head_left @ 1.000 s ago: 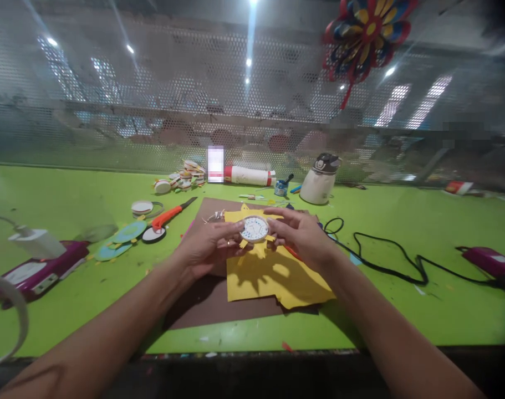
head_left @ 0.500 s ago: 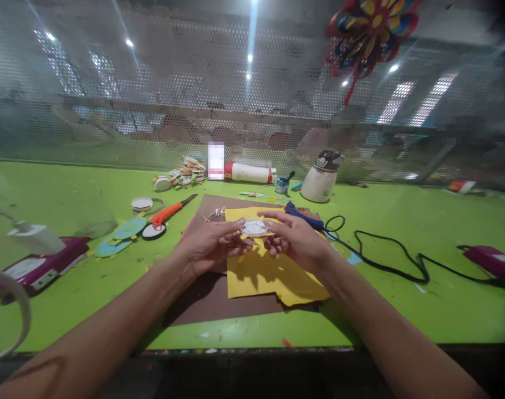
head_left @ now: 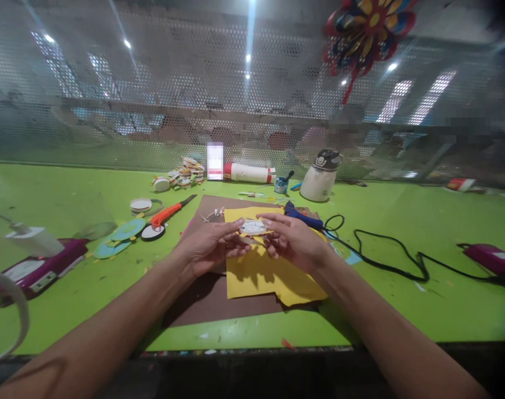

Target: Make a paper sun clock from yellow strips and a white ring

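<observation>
Between my hands is a small white paper disc [head_left: 253, 226] with dark marks on its top and yellow paper tabs sticking out below. My left hand [head_left: 213, 241] pinches its left edge, thumb on top and fingers curled beneath. My right hand [head_left: 296, 238] grips the right edge the same way, its index finger reaching over the far side. Both are above a yellow paper sheet [head_left: 252, 280], which lies on a brown board [head_left: 189, 307]. A blue glue gun [head_left: 302, 216] rests just beyond my right hand.
Orange-handled scissors [head_left: 167, 213] and light-blue paper discs [head_left: 129, 229] lie left. A white kettle-like jug [head_left: 319, 180] stands at the back near a blue jar [head_left: 281, 184]. Purple power strips [head_left: 56, 263] sit at the sides; a black cord [head_left: 385, 266] runs right. Small discs [head_left: 188, 173] are heaped behind.
The disc has tipped slightly, so its top shows flatter now. Both hands keep their hold in nearly the same place.
</observation>
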Demonstrator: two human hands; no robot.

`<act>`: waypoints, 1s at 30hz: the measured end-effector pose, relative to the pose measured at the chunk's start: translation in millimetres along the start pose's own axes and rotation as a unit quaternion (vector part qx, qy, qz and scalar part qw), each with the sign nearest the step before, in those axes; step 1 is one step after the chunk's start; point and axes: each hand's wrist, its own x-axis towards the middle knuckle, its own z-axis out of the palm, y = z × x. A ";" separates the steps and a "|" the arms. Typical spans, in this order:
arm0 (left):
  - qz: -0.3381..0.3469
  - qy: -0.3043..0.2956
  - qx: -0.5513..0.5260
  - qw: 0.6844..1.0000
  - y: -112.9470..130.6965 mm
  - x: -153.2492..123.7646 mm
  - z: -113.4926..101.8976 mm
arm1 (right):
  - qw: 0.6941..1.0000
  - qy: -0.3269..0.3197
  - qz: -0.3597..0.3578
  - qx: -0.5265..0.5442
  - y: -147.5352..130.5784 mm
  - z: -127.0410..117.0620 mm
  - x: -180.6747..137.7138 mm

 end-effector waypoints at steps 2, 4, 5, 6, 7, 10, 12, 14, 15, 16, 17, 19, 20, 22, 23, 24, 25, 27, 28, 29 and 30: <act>-0.005 0.002 -0.001 1.000 0.2 -0.3 0.2 | 1.000 -0.002 0.007 0.007 0.0 0.9 -0.5; -0.009 0.004 -0.001 1.000 0.4 -0.4 0.6 | 1.000 -0.001 0.014 0.013 0.0 1.8 -0.7; -0.010 0.005 0.000 1.000 0.5 -0.4 1.0 | 1.000 0.000 0.016 0.014 -0.1 2.2 -0.6; -0.012 0.006 0.000 1.000 0.5 -0.4 1.4 | 1.000 0.002 0.017 0.014 -0.1 2.6 -0.5; -0.014 0.007 0.001 1.000 0.6 -0.5 1.9 | 1.000 0.005 0.018 0.015 -0.1 3.0 -0.3; -0.014 0.008 0.000 1.000 0.6 -0.9 3.0 | 1.000 0.015 0.018 0.015 0.0 4.0 0.2; -0.012 0.009 0.000 1.000 0.7 -1.2 3.1 | 1.000 0.021 0.015 0.015 0.0 4.8 0.0; -0.005 0.008 0.001 1.000 0.8 -1.2 2.6 | 1.000 0.023 0.011 0.014 0.0 5.7 -0.7; -0.001 0.006 -0.001 1.000 0.8 -1.2 2.2 | 1.000 0.022 0.009 0.013 0.0 6.1 -1.2; 0.005 0.001 -0.004 1.000 0.8 -1.1 1.6 | 1.000 0.020 0.006 0.012 0.0 6.4 -1.6; 0.013 -0.004 -0.009 1.000 0.8 -0.9 1.1 | 1.000 0.017 0.003 0.011 0.1 6.7 -1.9; 0.030 -0.009 -0.020 0.999 1.1 -0.8 0.0 | 1.000 0.013 -0.002 0.008 0.7 6.7 -2.2; 0.037 -0.007 -0.024 0.999 1.6 -0.8 -0.3 | 1.000 0.012 -0.005 0.006 1.3 6.4 -2.1; 0.050 0.007 -0.033 0.998 3.3 -1.1 -0.9 | 1.000 0.018 -0.013 0.002 2.9 5.5 -1.9; 0.055 0.017 -0.038 0.998 4.4 -1.4 -1.2 | 1.000 0.023 -0.020 -0.001 3.7 4.9 -1.8; 0.060 0.026 -0.042 0.997 5.7 -1.8 -1.6 | 0.999 0.027 -0.028 -0.004 4.4 4.5 -1.9; 0.063 0.032 -0.045 0.996 7.0 -2.1 -2.0 | 0.999 0.030 -0.036 -0.008 4.8 4.2 -2.0; 0.067 0.038 -0.047 0.996 9.2 -2.6 -3.1 | 0.998 0.033 -0.046 -0.018 4.8 4.6 -2.6; 0.069 0.037 -0.046 0.996 9.8 -2.7 -3.7 | 0.998 0.033 -0.044 -0.024 4.4 5.4 -3.0; 0.071 0.037 -0.044 0.996 10.0 -2.7 -4.2 | 0.998 0.035 -0.039 -0.029 3.8 6.4 -3.4; 0.073 0.034 -0.041 0.996 9.8 -2.6 -4.7 | 0.998 0.038 -0.032 -0.034 3.3 7.6 -3.8</act>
